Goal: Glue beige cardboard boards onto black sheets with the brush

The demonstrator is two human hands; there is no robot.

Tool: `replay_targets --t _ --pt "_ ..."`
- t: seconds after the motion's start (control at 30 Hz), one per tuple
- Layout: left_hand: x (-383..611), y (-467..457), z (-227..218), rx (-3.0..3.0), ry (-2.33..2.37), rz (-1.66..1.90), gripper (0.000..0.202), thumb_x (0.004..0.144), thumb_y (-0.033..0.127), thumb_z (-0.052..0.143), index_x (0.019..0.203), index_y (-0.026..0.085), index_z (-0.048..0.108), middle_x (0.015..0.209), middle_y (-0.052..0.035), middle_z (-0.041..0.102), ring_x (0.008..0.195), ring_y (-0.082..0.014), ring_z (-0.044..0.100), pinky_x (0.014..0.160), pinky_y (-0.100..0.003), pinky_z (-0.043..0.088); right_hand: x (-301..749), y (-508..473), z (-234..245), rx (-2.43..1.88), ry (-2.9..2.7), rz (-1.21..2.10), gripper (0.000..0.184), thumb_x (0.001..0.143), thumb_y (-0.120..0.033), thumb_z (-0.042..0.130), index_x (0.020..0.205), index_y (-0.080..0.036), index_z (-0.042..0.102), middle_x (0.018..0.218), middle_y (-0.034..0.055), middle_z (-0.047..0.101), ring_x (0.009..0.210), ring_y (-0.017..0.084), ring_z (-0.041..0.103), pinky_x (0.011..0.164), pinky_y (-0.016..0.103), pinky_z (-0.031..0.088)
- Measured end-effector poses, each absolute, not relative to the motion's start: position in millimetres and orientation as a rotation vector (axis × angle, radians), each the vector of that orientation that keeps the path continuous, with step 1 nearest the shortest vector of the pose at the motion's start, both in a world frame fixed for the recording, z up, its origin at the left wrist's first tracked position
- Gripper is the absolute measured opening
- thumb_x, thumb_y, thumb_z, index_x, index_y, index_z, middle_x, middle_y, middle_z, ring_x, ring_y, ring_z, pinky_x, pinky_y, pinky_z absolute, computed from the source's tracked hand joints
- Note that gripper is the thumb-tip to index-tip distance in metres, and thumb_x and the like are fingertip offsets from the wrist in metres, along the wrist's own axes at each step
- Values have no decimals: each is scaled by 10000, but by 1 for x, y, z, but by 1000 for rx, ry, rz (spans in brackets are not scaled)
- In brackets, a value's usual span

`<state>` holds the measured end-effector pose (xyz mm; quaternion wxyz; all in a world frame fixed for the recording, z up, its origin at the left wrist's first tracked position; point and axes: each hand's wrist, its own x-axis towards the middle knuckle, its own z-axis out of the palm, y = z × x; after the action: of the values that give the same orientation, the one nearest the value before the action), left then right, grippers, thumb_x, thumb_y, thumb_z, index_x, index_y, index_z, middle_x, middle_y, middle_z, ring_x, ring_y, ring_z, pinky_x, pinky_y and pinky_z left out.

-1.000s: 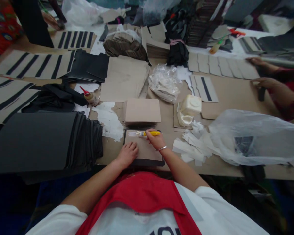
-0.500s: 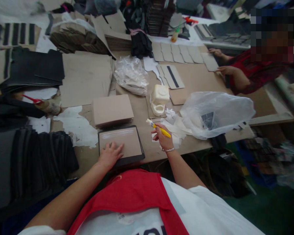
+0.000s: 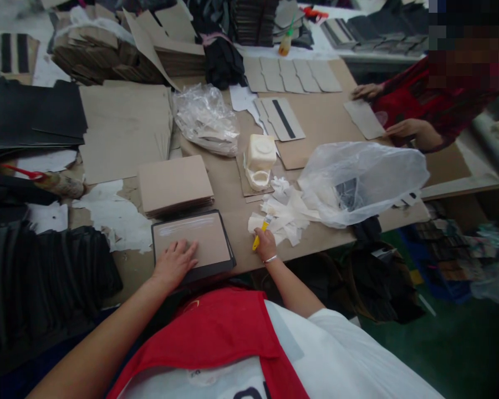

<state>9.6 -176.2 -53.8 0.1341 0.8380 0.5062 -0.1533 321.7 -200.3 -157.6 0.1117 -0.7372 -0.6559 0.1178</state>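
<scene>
My left hand [image 3: 175, 261] lies with fingers spread on a tan board [image 3: 210, 244], which rests on a slightly larger black sheet [image 3: 228, 259] at the table's front edge. A whitish wet streak [image 3: 187, 226] runs along the board's far side. In my right hand [image 3: 266, 244], to the right of the board, is a yellow-handled brush [image 3: 256, 241]; its bristles point away from me over white paper strips [image 3: 289, 213]. Beyond them stands a cream plastic container [image 3: 261, 152] with an opening low at its front. A stack of tan boards [image 3: 175, 185] sits just behind the black sheet.
A clear plastic bag [image 3: 366, 177] lies to the right, and a crumpled one [image 3: 208, 119] farther back. Black pieces [image 3: 50, 288] are piled at the left. Across the table, a co-worker's hands [image 3: 407, 132] hold a grey card [image 3: 363, 119].
My right hand has lowered toward the paper strips and turned the brush, so its bristles now point away from me. My left hand stays on the board. The co-worker's card has shifted nearer their body.
</scene>
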Motion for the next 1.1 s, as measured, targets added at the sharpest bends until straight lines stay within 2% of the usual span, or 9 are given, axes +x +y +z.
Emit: replay_targets --t 0.13,0.3,0.4,0.47,0.53,0.63,0.87,1.0,1.1 --pt "10 -175 -50 2338 1506 -308 515 830 354 514 1313 202 424 1295 -156 456 1160 -293 440 942 -426 390 324 -197 -125 -2029 -1646 437 227 870 -298 435 999 -163 564 888 84 594 822 185 546 766 310 437" --pt "48 -171 -34 2079 1337 322 758 762 434 583 1396 182 254 1447 -139 299 1322 -263 282 1060 -428 282 298 -191 -49 -1775 -1371 727 294 791 -405 553 1004 -204 519 952 37 578 778 140 563 702 272 466" --pt "82 -168 -27 1689 1107 459 751 697 467 632 1331 158 373 1309 -133 478 1205 -249 437 978 -376 374 276 -189 -17 -1656 -1253 1018 330 767 -414 588 1013 -212 500 847 -1 568 625 97 531 573 229 457" --pt "92 -168 -28 1369 981 405 574 685 490 620 1116 115 563 1014 -106 632 947 -221 581 792 -319 459 266 -186 -8 -1587 -1209 1074 334 756 -401 611 1005 -215 489 789 -19 559 601 93 528 553 222 458" --pt "86 -170 -32 1105 937 352 453 664 504 625 870 100 627 740 -48 628 687 -161 580 605 -255 436 260 -181 -9 -1570 -1205 990 317 748 -380 630 978 -213 491 773 -24 555 621 98 535 576 232 470" --pt "53 -176 -41 891 1030 380 385 614 453 691 773 110 615 597 19 565 534 -91 497 501 -200 359 255 -171 -19 -1598 -1244 829 261 777 -371 604 951 -205 503 765 -17 558 644 109 544 614 255 484" --pt "-26 -159 -53 505 1337 719 392 555 400 753 789 135 583 661 16 587 542 -83 539 505 -204 452 226 -138 -66 -1616 -1596 582 232 836 -384 527 967 -193 515 836 42 625 752 161 608 695 304 491" --pt "-44 -135 -63 647 1644 783 282 646 401 659 707 146 557 582 26 541 498 -93 514 444 -202 399 207 -119 -93 -1603 -1784 409 237 855 -371 491 978 -171 521 858 76 639 762 181 618 684 307 492" --pt "-52 -125 -74 945 1874 656 255 714 406 576 649 161 547 501 35 496 478 -105 480 475 -220 363 201 -110 -107 -1611 -1889 348 239 864 -349 475 1005 -162 522 885 91 642 780 190 619 704 315 495"
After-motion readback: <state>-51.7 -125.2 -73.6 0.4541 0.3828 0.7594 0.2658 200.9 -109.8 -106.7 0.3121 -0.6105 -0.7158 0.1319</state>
